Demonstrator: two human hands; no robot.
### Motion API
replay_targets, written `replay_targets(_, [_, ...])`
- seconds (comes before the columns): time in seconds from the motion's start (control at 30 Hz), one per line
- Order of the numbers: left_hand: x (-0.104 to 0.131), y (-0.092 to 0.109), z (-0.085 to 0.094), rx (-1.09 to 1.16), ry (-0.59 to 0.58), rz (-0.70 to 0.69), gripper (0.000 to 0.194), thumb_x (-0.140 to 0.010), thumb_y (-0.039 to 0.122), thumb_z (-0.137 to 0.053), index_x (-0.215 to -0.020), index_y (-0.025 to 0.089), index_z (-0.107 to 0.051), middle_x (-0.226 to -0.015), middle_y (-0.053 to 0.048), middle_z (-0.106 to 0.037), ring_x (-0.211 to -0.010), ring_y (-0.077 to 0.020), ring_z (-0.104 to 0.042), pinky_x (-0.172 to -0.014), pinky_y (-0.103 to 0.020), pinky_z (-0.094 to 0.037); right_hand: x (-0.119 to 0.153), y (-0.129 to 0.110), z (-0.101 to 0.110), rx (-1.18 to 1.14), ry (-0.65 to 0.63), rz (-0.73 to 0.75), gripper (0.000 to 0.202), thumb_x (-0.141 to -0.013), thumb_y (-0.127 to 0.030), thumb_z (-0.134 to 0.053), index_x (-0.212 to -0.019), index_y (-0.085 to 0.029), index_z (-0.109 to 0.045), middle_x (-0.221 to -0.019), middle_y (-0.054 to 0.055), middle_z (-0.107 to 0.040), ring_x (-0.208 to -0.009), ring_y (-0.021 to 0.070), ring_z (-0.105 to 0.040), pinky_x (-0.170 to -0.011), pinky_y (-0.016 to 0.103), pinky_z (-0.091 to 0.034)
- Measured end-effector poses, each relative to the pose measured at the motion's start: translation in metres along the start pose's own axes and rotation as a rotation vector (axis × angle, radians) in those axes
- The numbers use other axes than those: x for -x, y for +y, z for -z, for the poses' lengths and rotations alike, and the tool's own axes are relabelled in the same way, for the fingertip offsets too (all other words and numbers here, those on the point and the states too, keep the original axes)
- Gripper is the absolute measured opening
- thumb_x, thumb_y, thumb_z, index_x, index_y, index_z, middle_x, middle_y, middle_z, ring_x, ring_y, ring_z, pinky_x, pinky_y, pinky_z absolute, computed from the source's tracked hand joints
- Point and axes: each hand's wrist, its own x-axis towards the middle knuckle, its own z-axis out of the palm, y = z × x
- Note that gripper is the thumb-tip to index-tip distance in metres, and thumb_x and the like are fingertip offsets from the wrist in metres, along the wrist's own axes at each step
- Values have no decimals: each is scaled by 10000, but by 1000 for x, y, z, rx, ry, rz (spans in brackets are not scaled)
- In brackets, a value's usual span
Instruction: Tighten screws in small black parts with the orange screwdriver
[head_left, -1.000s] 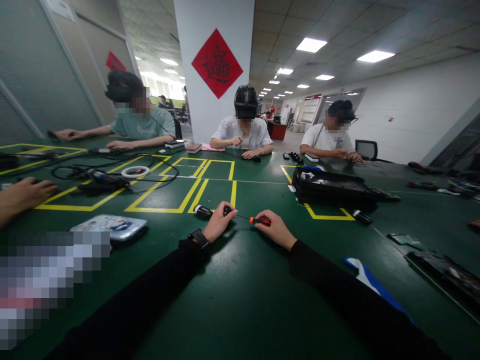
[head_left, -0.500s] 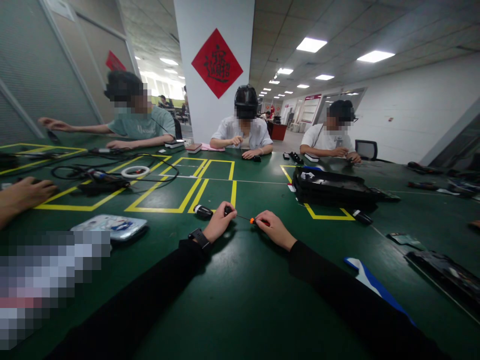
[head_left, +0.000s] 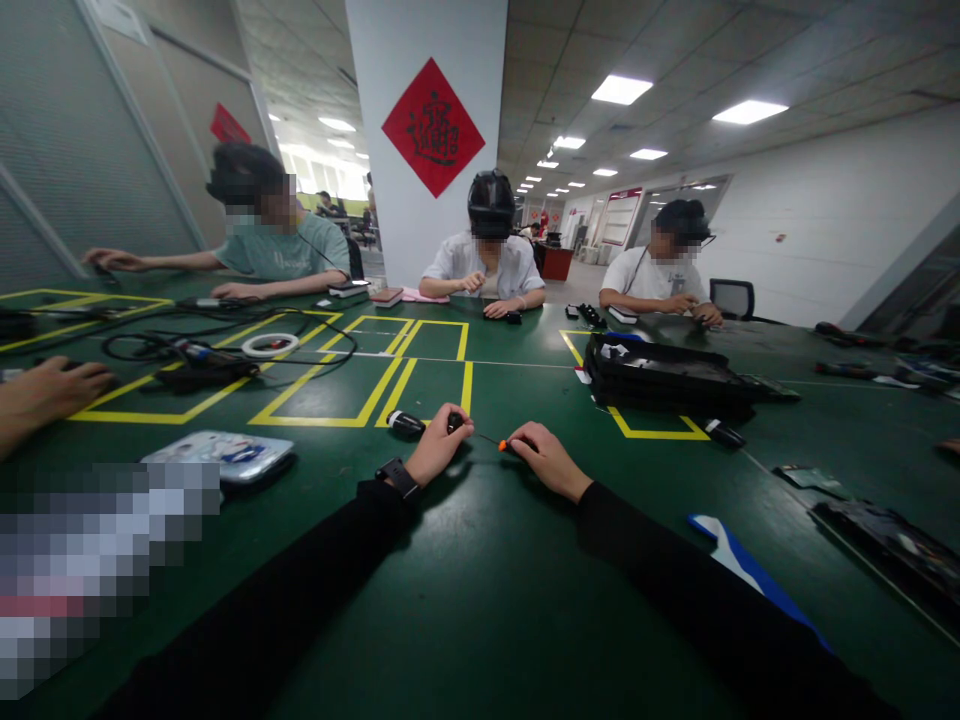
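In the head view, my left hand [head_left: 437, 450] is closed around a small black part [head_left: 454, 422], mostly hidden by the fingers. A screwdriver [head_left: 503, 446] with an orange collar and dark handle is pinched in my right hand [head_left: 553, 462]. Its thin shaft points left at the part; whether the tip touches it I cannot tell. Just left of my left hand, a black-and-white cylindrical object [head_left: 406, 424] lies on the green table [head_left: 480, 610].
Black trays [head_left: 667, 378] lie to the right, with a blue-and-white piece [head_left: 754, 575] and an opened black device [head_left: 900, 550] nearer. Leftward are a flat tin [head_left: 225, 452], coiled cables [head_left: 199, 355] and another person's hand [head_left: 64, 387]. Three people sit opposite.
The screwdriver's handle has turned slightly in my right fingers, its orange collar a little lower. My left hand has hardly moved. At far left, a co-worker's outstretched hand has shifted slightly.
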Motion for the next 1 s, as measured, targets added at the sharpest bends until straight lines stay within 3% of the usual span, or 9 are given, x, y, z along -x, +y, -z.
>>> replay_targets(0.6, [1, 3, -2, -60, 39, -21, 196, -763, 357, -474, -871, 194, -467, -808, 5, -542, -762, -129, -507, -752, -268, -388, 2, -10, 2, 113, -20, 67, 258, -886, -288, -355, -819, -158, -567, -841, 49, -541, -826, 145, -461, -769, 291, -351])
replay_targets(0.83, [3, 7, -7, -90, 75, -46, 163, -754, 323, -480, -847, 189, -476, -794, 5, -537, -752, -130, -500, -743, -273, -386, 6, -17, 1, 220, -35, 81, 165, -812, -319, -491, -816, -169, -560, -855, 56, -529, -833, 168, -451, -749, 301, -355])
replay_targets(1.0, [2, 5, -5, -56, 102, 12, 171, -751, 330, -480, -846, 187, -480, -739, 11, -547, -708, -127, -513, -724, -274, -397, 8, -13, -2, 207, 8, 37, 123, -775, -292, -543, -805, -173, -556, -845, 51, -518, -827, 170, -451, -748, 301, -355])
